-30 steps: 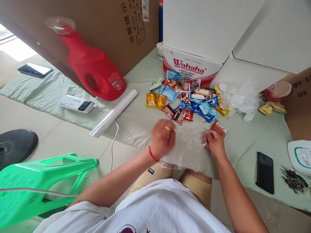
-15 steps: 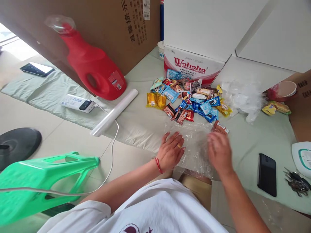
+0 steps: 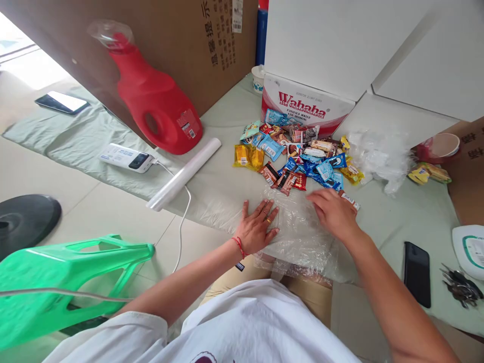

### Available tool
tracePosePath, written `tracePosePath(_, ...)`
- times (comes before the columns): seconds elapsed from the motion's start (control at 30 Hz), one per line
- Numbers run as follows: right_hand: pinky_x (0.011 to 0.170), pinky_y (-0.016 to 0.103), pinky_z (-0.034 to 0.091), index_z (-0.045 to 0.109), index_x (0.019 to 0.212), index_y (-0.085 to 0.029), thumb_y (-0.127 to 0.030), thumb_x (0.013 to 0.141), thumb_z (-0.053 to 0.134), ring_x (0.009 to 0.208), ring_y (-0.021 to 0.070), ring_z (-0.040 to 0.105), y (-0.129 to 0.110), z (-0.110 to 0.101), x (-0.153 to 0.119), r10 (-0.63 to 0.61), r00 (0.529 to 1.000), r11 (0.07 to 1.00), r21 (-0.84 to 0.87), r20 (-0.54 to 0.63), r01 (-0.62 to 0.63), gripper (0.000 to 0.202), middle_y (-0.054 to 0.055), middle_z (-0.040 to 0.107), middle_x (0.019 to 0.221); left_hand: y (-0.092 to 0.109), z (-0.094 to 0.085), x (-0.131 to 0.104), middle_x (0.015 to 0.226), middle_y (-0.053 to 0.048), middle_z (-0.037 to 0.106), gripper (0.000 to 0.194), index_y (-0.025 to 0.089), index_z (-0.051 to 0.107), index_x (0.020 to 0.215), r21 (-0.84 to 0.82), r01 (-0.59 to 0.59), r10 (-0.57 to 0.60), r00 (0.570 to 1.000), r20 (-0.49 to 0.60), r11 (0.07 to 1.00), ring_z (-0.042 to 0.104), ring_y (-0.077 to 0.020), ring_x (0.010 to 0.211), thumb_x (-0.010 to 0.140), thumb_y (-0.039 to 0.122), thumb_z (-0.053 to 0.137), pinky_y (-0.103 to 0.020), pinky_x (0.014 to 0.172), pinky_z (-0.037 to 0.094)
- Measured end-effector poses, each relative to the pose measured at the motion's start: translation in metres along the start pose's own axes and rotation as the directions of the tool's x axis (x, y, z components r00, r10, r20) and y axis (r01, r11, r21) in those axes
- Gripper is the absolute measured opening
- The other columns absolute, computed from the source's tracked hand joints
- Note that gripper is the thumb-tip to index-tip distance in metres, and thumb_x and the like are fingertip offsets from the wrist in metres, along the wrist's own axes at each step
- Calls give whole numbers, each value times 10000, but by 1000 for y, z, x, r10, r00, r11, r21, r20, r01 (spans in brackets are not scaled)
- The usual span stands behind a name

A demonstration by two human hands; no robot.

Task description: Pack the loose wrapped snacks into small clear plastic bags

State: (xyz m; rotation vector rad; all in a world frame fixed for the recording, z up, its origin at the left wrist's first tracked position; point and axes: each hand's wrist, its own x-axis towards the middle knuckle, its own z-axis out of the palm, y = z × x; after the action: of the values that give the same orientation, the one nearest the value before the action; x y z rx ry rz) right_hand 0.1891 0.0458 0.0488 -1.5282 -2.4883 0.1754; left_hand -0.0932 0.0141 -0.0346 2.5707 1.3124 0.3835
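My left hand (image 3: 258, 229) lies flat with its fingers spread on the left part of a thin clear plastic sheet (image 3: 302, 237). Over the sheet's upper right is my right hand (image 3: 335, 214), its fingers loosely bent and pointing left, with nothing visible in them. Whether its fingertips touch the plastic I cannot tell. A brown-and-white snack packet (image 3: 351, 201) sits just behind the right hand, partly hidden by it. Beyond the sheet is a pile of small wrapped snacks (image 3: 298, 156) in blue, brown, red and yellow. The sheet's crumpled near edge hangs toward my lap.
A clear film roll (image 3: 184, 174) lies left of the pile, near a red jug (image 3: 159, 106) and a white power bank (image 3: 125, 158) with a cable. Crumpled plastic (image 3: 381, 154) is at the right. A black phone (image 3: 416, 274) and keys (image 3: 462, 286) lie front right. A green stool (image 3: 75, 272) stands left.
My right hand has moved up and left over the plastic sheet. My left hand has shifted slightly left and its fingers are more spread. The view has moved a little.
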Motion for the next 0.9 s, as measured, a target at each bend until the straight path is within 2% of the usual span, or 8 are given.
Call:
tracePosePath(0.13,1173,512,308,578,1465,-219,-66,932,466,1424,297,395,-9,15,97,-241,953,949,-161,182,271,566,102,545,1517,1,0,-2,1650,-111,387,628,284,406,1578,44,-2,3,1000,-16,999,348,-333,1527,1022,576,385,-698,1241,28)
tracePosePath(0.27,1197,519,209,649,1370,-197,-156,958,490,1371,304,424,1,23,122,-287,913,917,-193,291,350,443,134,665,1304,1,-1,-5,1645,-100,400,630,281,408,1574,44,3,-2,999,-43,999,358,-317,1523,1023,585,377,-688,1250,53)
tracePosePath(0.33,1157,503,264,666,1325,-163,-256,922,587,1337,339,432,11,16,118,-191,953,948,-207,235,241,421,161,664,1252,0,-1,-5,1646,-95,399,624,274,418,1567,18,-2,3,999,-53,1000,359,-304,1523,1029,586,359,-686,1252,34)
tracePosePath(0.4,1078,479,349,659,1311,-128,-392,870,670,1243,363,480,16,8,116,-2,992,984,-179,123,24,514,181,663,1210,0,0,-5,1647,-91,398,621,272,423,1562,-1,-10,10,998,-57,1000,358,-303,1524,1030,585,357,-692,1250,25)
tracePosePath(0.47,1002,448,400,666,1275,-125,-510,866,661,1130,351,532,11,6,121,187,982,978,-95,38,-183,562,164,684,1126,-1,0,-4,1645,-92,402,624,271,423,1563,-6,-9,9,998,-60,1000,353,-313,1526,1025,583,371,-702,1247,27)
tracePosePath(0.57,954,419,425,680,1205,-137,-579,897,606,1088,336,557,-16,19,140,350,936,937,-13,40,-350,543,146,699,1064,-1,1,-4,1650,-97,391,626,265,417,1566,-9,-2,2,998,-61,1000,342,-319,1531,1027,577,369,-713,1242,22)
tracePosePath(0.73,1016,468,416,634,1252,-107,-535,867,687,1256,387,491,-70,58,168,398,911,916,-110,107,-387,578,217,654,1228,-1,2,-4,1636,-103,415,618,262,442,1550,-18,-5,4,998,-62,1000,354,-323,1523,1026,581,369,-728,1234,59)
tracePosePath(0.9,1004,464,440,634,1291,-111,-420,865,692,1190,374,540,-61,50,159,357,933,934,-30,43,-356,529,195,674,1181,-1,3,-5,1642,-102,404,607,263,437,1551,-42,-5,2,997,-72,999,357,-326,1523,1028,565,375,-743,1225,58)
